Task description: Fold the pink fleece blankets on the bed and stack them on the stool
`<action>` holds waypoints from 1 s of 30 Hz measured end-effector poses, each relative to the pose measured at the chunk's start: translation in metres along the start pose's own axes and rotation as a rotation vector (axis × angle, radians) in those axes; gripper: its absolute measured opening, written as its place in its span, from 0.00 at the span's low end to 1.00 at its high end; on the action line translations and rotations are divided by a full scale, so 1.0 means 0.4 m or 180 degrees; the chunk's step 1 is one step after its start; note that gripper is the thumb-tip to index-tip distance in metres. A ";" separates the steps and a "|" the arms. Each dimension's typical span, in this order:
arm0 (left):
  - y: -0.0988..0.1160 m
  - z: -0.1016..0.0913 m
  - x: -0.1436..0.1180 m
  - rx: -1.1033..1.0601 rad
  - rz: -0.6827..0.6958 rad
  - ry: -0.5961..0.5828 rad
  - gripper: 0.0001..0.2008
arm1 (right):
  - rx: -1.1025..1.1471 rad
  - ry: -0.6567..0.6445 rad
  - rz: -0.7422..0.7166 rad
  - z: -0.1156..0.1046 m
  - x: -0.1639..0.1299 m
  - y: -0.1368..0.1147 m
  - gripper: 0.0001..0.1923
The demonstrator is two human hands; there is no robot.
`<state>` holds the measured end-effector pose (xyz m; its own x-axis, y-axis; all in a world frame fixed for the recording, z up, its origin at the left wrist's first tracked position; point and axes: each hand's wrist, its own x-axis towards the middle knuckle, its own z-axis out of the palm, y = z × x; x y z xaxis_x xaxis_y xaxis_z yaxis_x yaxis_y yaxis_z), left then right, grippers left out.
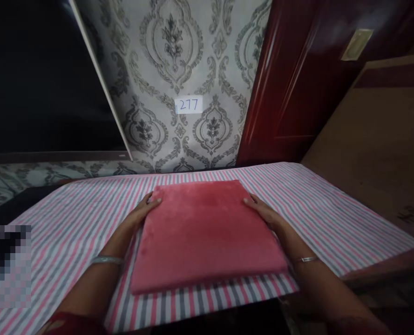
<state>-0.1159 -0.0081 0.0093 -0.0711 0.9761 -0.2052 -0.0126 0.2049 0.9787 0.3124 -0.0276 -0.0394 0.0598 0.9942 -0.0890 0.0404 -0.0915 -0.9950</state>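
A flat, square pink plush cushion (pixel 210 232) lies in front of me on a striped cloth (pixel 67 223). At its far left corner, my left hand (pixel 146 207) grips the edge with the thumb on top; the other fingers are mostly hidden along the side. My right hand (pixel 262 210) holds the opposite edge in much the same way, thumb resting on the upper face. The cushion's near edge sits close to the front of the cloth. I cannot tell whether its underside is slightly raised.
Behind the table stands a patterned wall with a paper label (pixel 188 104) reading 277. A large black screen (pixel 46 83) is at the left. On the right are a dark red door (pixel 290 83) and a big cardboard box (pixel 377 139). A pixelated patch covers the lower left.
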 end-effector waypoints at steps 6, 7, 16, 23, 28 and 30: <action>-0.074 0.014 0.029 0.0317 0.0456 0.0405 0.33 | -0.0361 0.0579 -0.0447 0.020 0.004 0.074 0.44; -0.080 0.014 0.031 0.0333 0.0497 0.0412 0.32 | -0.0261 0.0573 -0.0460 0.020 0.005 0.082 0.45; -0.071 -0.006 0.014 0.0593 0.0205 0.0571 0.39 | 0.0012 0.0757 -0.0733 0.033 0.014 0.093 0.37; -0.073 -0.017 0.055 0.0703 -0.0014 0.0738 0.40 | 0.0178 0.0610 -0.0888 0.041 0.033 0.088 0.34; -0.067 -0.016 0.068 0.0705 0.0133 0.0798 0.44 | 0.0444 0.0337 -0.0810 0.043 0.021 0.073 0.36; -0.067 -0.014 0.062 0.0730 0.0220 0.0818 0.46 | 0.0622 0.0244 -0.0632 0.046 0.017 0.059 0.41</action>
<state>-0.1228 0.0102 -0.0218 -0.3132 0.9441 -0.1027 0.2232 0.1782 0.9583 0.2955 -0.0218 -0.0643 0.1455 0.9838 0.1048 -0.1337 0.1245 -0.9832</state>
